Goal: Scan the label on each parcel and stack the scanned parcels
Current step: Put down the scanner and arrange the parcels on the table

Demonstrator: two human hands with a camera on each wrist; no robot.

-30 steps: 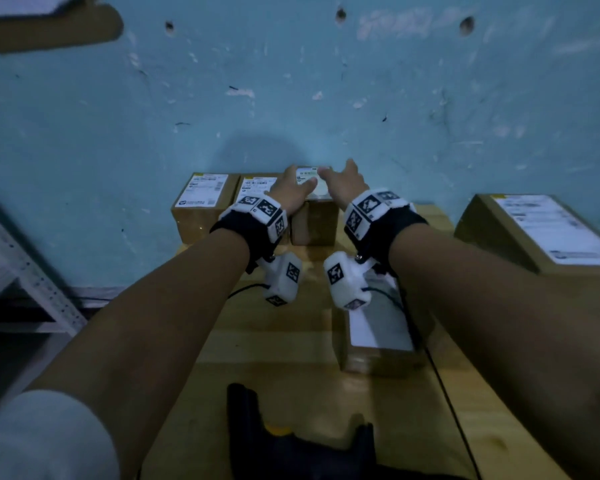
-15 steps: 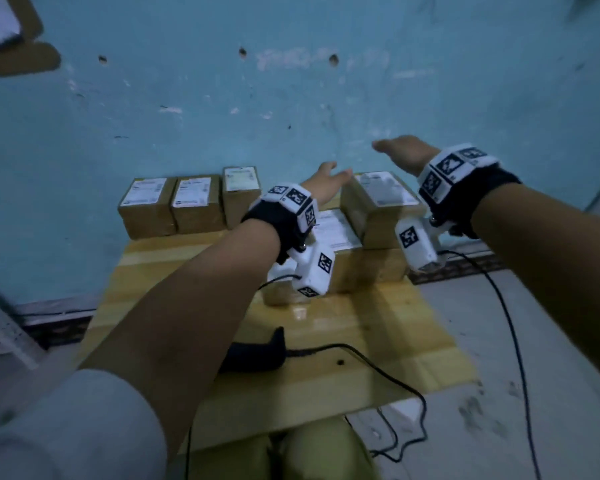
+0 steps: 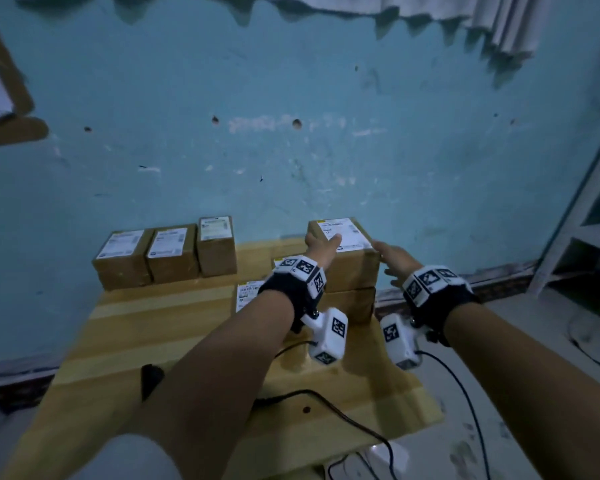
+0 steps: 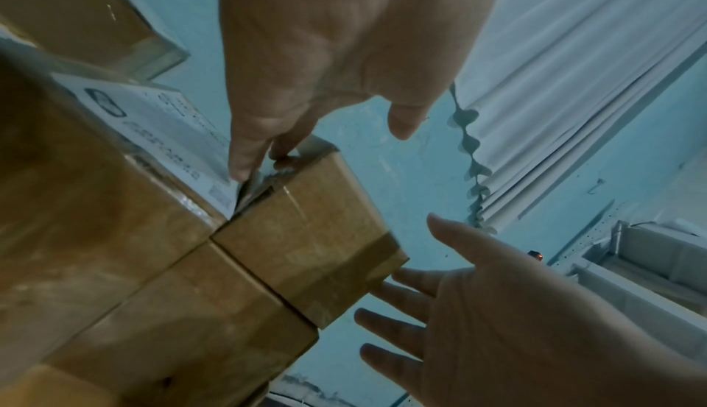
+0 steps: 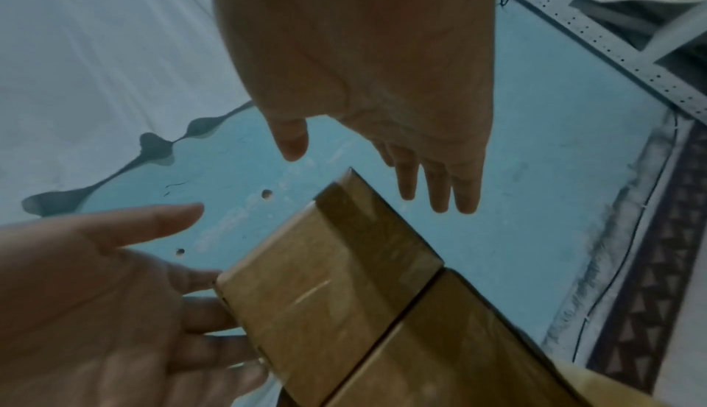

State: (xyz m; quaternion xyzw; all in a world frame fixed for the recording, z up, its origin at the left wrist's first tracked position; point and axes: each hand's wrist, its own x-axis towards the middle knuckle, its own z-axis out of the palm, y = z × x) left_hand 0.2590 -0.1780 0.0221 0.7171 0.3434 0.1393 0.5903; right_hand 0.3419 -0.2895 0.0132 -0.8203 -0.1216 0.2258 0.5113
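Note:
On the right of the wooden table [image 3: 174, 327] stands a stack of brown parcels. The top parcel [image 3: 355, 263] [image 4: 306, 232] [image 5: 333, 277] shows a white label and sits on a lower parcel [image 3: 352, 304] [image 4: 191, 323]. My left hand [image 3: 323, 244] [image 4: 317, 138] touches its left upper edge with straight fingers. My right hand [image 3: 387, 261] [image 5: 367, 168] is spread beside its right face, fingers straight; whether it touches I cannot tell. The black scanner [image 3: 151, 379] lies near the table's front, partly hidden by my left forearm.
Three labelled parcels [image 3: 167, 252] stand in a row at the back left against the blue wall. Another labelled parcel [image 3: 246, 296] lies flat left of the stack. The scanner's cable [image 3: 326, 407] runs over the table's front right. White metal shelving [image 3: 589, 233] stands at the right.
Both hands left the small parcel in the back row and swung right. They now flank the top parcel of the right stack. The view has turned right and pulled back.

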